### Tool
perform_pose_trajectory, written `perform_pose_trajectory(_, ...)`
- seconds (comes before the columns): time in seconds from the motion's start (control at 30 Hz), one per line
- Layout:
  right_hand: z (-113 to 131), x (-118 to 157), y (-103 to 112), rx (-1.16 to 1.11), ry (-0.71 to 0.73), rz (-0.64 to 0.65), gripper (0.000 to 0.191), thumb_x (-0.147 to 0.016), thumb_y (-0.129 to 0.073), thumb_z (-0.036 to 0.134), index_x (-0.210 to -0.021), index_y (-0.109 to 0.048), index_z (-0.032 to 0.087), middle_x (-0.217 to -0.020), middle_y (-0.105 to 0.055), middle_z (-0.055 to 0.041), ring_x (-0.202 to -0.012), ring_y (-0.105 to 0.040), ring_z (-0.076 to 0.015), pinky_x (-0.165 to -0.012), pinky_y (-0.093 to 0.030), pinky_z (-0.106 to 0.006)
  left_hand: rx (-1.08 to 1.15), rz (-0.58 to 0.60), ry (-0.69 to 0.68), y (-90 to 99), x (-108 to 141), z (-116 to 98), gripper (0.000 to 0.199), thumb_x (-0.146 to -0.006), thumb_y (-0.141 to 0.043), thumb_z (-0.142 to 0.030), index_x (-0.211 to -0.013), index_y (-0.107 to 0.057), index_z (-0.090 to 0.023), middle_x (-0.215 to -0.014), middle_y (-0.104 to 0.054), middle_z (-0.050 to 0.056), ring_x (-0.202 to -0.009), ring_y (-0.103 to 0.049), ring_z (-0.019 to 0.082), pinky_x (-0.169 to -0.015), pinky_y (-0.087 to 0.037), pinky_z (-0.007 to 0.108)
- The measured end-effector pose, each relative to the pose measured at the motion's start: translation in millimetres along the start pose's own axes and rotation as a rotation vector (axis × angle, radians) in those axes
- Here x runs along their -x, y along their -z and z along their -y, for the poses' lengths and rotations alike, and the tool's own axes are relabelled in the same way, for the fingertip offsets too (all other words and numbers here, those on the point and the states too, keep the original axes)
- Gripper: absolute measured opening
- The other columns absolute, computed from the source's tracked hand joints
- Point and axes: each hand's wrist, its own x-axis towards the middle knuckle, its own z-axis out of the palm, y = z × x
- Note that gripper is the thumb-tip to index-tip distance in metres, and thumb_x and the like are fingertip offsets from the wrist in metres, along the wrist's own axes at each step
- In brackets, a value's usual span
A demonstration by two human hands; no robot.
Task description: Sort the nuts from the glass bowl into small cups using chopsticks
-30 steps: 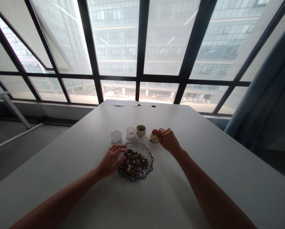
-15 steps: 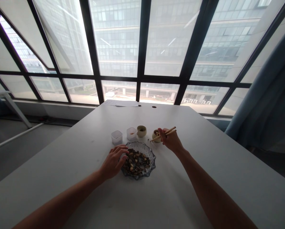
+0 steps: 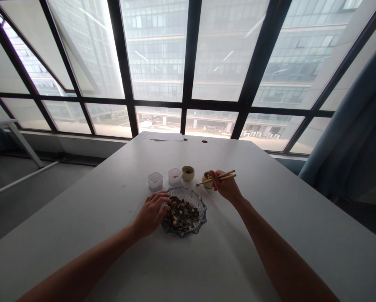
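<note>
My right hand [image 3: 224, 184] grips a pair of wooden chopsticks [image 3: 221, 178], whose tips point left and down to the table at a small dark bit just behind the bowl. Behind that hand sits a small greenish cup [image 3: 206, 178] with nuts or seeds in it, partly hidden by fingers and chopsticks. With fingers spread, my left hand [image 3: 151, 212] rests on the left rim of a scalloped glass bowl [image 3: 203, 212]. Dark striped seeds [image 3: 182, 216] and a few pale nuts lie inside the bowl.
Beyond the bowl stand two clear plastic cups, the left one [image 3: 155, 181] and the right one [image 3: 175, 177], and another greenish cup [image 3: 188, 173]. Papers [image 3: 162, 136] lie at the far edge of the white table [image 3: 118, 201], near two round holes. A blue curtain [image 3: 348, 126] hangs right.
The chopstick tips have closed in on the small dark bit on the table, and the stick ends sit slightly differently. My left hand stays on the bowl rim. The view shifts slightly.
</note>
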Motion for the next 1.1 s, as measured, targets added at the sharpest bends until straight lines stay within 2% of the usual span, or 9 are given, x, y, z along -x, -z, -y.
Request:
perform_pose_trajectory(0.17, -0.2, 0.8, -0.6, -0.005, 0.008, 0.015, 0.060, -0.088, -0.043, 0.075, -0.073, -0.058, 0.020, -0.054, -0.063, -0.0031, -0.043, -0.060, -0.0163, -0.041, -0.044, -0.025, 0.011, 0.014, -0.029, 0.9, 0.7, 2.6, 0.035, -0.101, -0.035, -0.041, -0.112, -0.062, -0.023, -0.133, -0.063, 0.009, -0.134, -0.048, 0.025, -0.110, -0.040, 0.045)
perform_pose_trajectory(0.3, -2.6, 1.7, -1.5, -0.006, 0.026, 0.029, 0.057, -0.090, -0.045, 0.072, -0.073, -0.058, 0.019, -0.055, -0.063, -0.0033, -0.045, -0.060, -0.0163, -0.044, -0.045, -0.026, 0.027, 0.072, -0.098, 1.5, 2.4, 6.2, 0.041, -0.100, -0.037, -0.051, -0.122, -0.057, -0.023, -0.143, -0.055, 0.010, -0.143, -0.038, 0.026, -0.116, -0.034, 0.045)
perform_pose_trajectory(0.43, -3.6, 1.3, -1.6, -0.011, 0.036, 0.028, 0.059, -0.091, -0.041, 0.073, -0.076, -0.060, 0.019, -0.053, -0.061, -0.0026, -0.044, -0.059, -0.0159, -0.043, -0.044, -0.026, 0.038, 0.098, -0.121, 0.4, 3.5, 11.2, 0.057, -0.096, -0.031, -0.066, -0.125, -0.056, -0.023, -0.147, -0.050, 0.012, -0.146, -0.033, 0.028, -0.118, -0.029, 0.047)
perform_pose_trajectory(0.6, -2.7, 0.4, -1.2, -0.023, 0.037, 0.025, 0.062, -0.089, -0.040, 0.075, -0.077, -0.061, 0.018, -0.053, -0.060, -0.0024, -0.042, -0.057, -0.0154, -0.041, -0.044, -0.025, 0.075, 0.156, -0.187, 1.6, 1.8, 21.9, 0.088, -0.076, -0.038, -0.089, -0.133, -0.052, -0.023, -0.152, -0.045, 0.016, -0.147, -0.030, 0.035, -0.118, -0.026, 0.052)
perform_pose_trajectory(0.7, -2.9, 0.1, -0.5, -0.025, 0.042, 0.017, 0.063, -0.089, -0.040, 0.076, -0.076, -0.060, 0.018, -0.052, -0.060, -0.0024, -0.041, -0.057, -0.0153, -0.039, -0.043, -0.025, 0.085, 0.183, -0.205, 1.6, 0.9, 28.1, 0.094, -0.069, -0.049, -0.089, -0.135, -0.050, -0.023, -0.152, -0.043, 0.017, -0.146, -0.030, 0.037, -0.118, -0.026, 0.053)
perform_pose_trajectory(0.8, -3.3, -0.1, 0.3, -0.026, 0.038, 0.009, 0.062, -0.088, -0.041, 0.076, -0.075, -0.060, 0.018, -0.053, -0.060, -0.0028, -0.040, -0.057, -0.0154, -0.038, -0.043, -0.025, 0.096, 0.160, -0.211, -1.7, 1.4, 32.1, 0.093, -0.068, -0.055, -0.087, -0.135, -0.050, -0.024, -0.153, -0.043, 0.017, -0.146, -0.031, 0.037, -0.118, -0.025, 0.054)
perform_pose_trajectory(1.1, -5.2, -0.1, 0.2, -0.018, 0.014, 0.021, 0.062, -0.089, -0.043, 0.074, -0.077, -0.063, 0.017, -0.053, -0.061, -0.0036, -0.042, -0.059, -0.0161, -0.038, -0.043, -0.025, 0.084, 0.121, -0.206, -7.1, 3.0, 32.1, 0.088, -0.070, -0.055, -0.085, -0.132, -0.053, -0.023, -0.152, -0.044, 0.017, -0.146, -0.032, 0.037, -0.118, -0.025, 0.055)
